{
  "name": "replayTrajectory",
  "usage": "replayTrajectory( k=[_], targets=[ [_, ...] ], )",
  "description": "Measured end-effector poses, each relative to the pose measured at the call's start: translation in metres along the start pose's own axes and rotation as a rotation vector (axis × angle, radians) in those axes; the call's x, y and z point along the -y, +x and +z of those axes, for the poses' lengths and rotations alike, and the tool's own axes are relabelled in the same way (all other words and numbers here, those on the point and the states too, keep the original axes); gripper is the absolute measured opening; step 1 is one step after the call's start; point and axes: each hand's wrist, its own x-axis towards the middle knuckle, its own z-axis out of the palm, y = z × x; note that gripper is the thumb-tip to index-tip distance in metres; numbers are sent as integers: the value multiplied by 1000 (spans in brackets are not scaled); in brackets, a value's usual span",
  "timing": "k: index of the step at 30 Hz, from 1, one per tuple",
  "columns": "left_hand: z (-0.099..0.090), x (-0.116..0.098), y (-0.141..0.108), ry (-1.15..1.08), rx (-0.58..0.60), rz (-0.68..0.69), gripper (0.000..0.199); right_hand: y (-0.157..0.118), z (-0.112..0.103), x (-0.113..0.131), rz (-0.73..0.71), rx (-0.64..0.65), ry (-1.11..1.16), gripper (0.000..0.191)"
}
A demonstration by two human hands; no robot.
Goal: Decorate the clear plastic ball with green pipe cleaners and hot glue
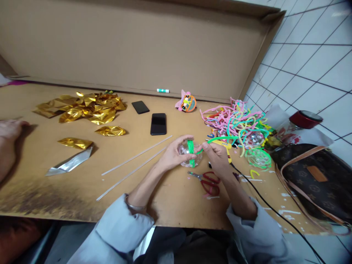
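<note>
My left hand [177,154] is wrapped round a clear plastic ball [183,147] that has a band of green pipe cleaner [190,150] across it. In my right hand [216,156] a length of the same fuzzy green stem is pinched between thumb and fingers, its free end pointing right. Just below the ball lie red-handled scissors [210,182] with their blades toward the left. A yellow glue gun [226,145] rests behind my right hand, partly hidden by it. To the right sits another ball wound in green stems [257,158].
Tangled pink, blue and yellow pipe cleaners [233,119] are heaped back right, near a brown handbag [316,179] and a red-lidded jar [305,119]. Two phones [158,124], two clear sticks [132,172], gold foil [90,106] and a decorated ball [187,102] lie about. Another person's hand [11,135] rests far left.
</note>
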Motion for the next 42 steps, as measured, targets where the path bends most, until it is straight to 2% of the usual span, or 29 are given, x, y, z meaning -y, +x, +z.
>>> replayTrajectory(
  k=[9,16,22,32,38,42],
  targets=[
    [-1,1,0,14,8,16,63,0,1,0,0,-8,7,46],
    [-1,1,0,41,17,50,47,0,1,-1,10,-17,-12,47],
    [-2,0,0,63,32,88,44,0,0,1,-4,-14,-14,46],
    [-4,2,2,81,63,79,48,-1,1,-1,-6,-24,-28,48],
    [-5,2,1,115,116,79,66,-1,-1,-1,-20,-18,-35,47],
    [-4,3,1,134,117,86,66,0,-2,-5,5,-8,-17,47]
  ],
)
